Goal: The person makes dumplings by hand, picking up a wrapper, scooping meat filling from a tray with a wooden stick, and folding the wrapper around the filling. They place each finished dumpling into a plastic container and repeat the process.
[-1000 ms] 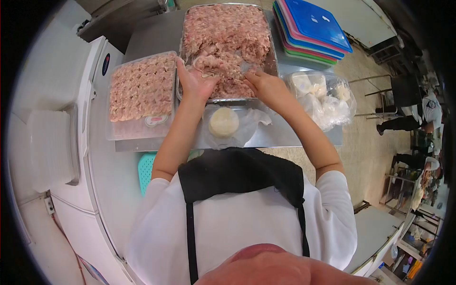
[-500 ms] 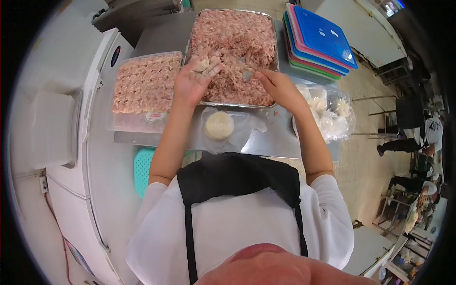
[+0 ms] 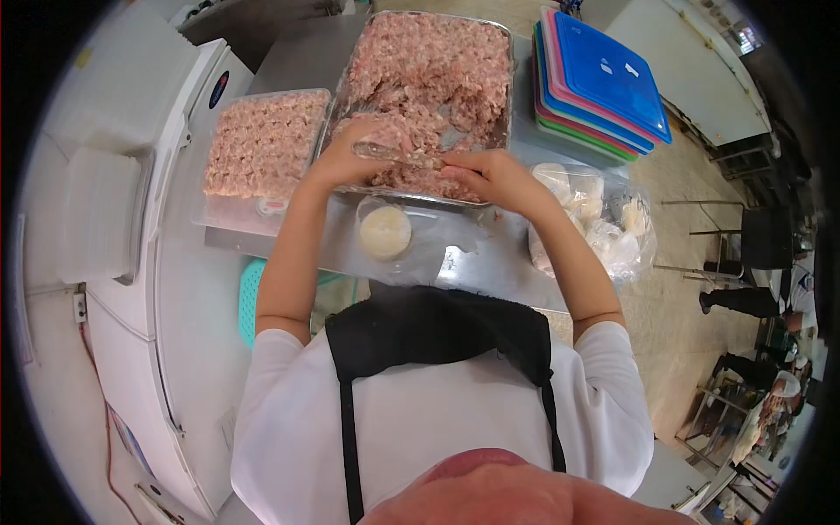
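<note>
My left hand [image 3: 343, 159] is cupped at the front left corner of a metal tray [image 3: 510, 96] heaped with ground meat [image 3: 429, 57]. A pale round dough wrapper seems to lie in its palm, largely hidden now. My right hand [image 3: 490, 175] grips a narrow, meat-smeared spatula [image 3: 402, 157], whose far end lies across my left palm. In front of the tray, a stack of round dough wrappers [image 3: 385, 233] rests on clear plastic. To the left, rows of filled dumplings [image 3: 265, 144] stand in a clear plastic tray [image 3: 234, 213].
Coloured plastic lids [image 3: 608, 83] are stacked at the back right of the steel table [image 3: 328, 245]. A plastic bag of wrappers [image 3: 604, 214] sits at the right edge. A white freezer [image 3: 179, 254] stands left, above a turquoise basket [image 3: 251, 302]. Co-workers [image 3: 770, 297] are far right.
The spatula has come up from the meat to lie over my left palm. My right hand has moved slightly left and down, and my left hand has turned and lowered.
</note>
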### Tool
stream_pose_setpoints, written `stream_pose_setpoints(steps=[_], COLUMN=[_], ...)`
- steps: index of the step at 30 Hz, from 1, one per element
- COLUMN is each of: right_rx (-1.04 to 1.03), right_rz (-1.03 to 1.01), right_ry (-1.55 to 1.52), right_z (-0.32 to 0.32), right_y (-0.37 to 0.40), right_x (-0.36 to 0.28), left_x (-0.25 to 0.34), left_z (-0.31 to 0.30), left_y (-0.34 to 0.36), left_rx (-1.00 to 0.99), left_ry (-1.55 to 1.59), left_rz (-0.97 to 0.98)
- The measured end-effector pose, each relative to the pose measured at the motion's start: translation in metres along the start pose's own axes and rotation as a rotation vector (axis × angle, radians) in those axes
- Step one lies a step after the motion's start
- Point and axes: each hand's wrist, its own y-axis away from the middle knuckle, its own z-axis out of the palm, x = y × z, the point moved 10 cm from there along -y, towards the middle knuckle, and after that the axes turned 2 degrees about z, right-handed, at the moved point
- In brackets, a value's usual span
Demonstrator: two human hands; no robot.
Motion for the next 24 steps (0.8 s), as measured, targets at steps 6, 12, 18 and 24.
stream_pose_setpoints(steps=[6, 12, 18, 24], right_rx=[-0.130, -0.157, -0.059, 0.132], right_rz=[0.113, 0.043, -0.086, -0.143], right_ry=[-0.031, -0.192, 0.155, 0.262], right_z=[-0.050, 0.004, -0.005, 0.008], right_y=[-0.011, -0.012, -0.028, -0.028], right_x=[0.052, 0.042, 0.059, 0.048], left_x=[0.027, 0.031, -0.009, -0.049], left_z=[0.008, 0.017, 0.025, 0.023], left_y=[-0.013, -0.022, -0.005, 0.000], left_rx=[-0.127, -0.201, -0.226, -0.125], left_ry=[-0.011, 0.122, 0.047, -0.146], left_rz=[-0.025, 0.162, -0.316, -0.322])
